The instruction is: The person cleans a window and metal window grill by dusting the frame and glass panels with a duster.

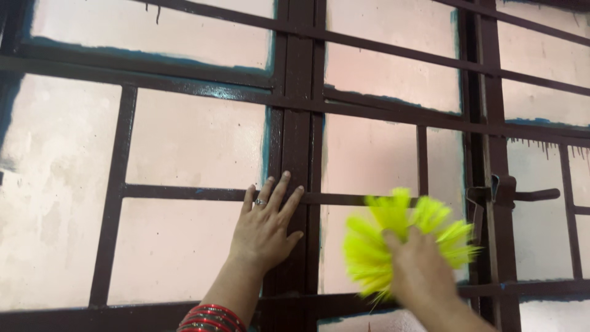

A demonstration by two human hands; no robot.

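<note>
Nearest the lens, lower right: right hand (424, 270), blurred, back toward the camera, fingers apparently curled around the base of a bright yellow-green bristle brush (393, 237); exact grip hard to make out. Bristles fanned out above and to both sides of the knuckles, spread against the frosted pinkish glass pane (369, 154) just right of the central post.

Lower centre: stack of red bangles (212, 318) on the left wrist at the bottom edge. Above it, left hand (264, 227), open and flat, fingers spread and pointing up, palm pressed on the dark brown painted metal window frame (301, 123) where the horizontal bar meets the central vertical post; nothing held. Silver ring (260, 201) on one finger.

Farther right: dark metal window latch with lever handle (513, 193) on the right-hand upright, well apart from both hands.

Beyond: grid of brown bars over pale panes, teal paint smears (147, 55) along pane edges.
</note>
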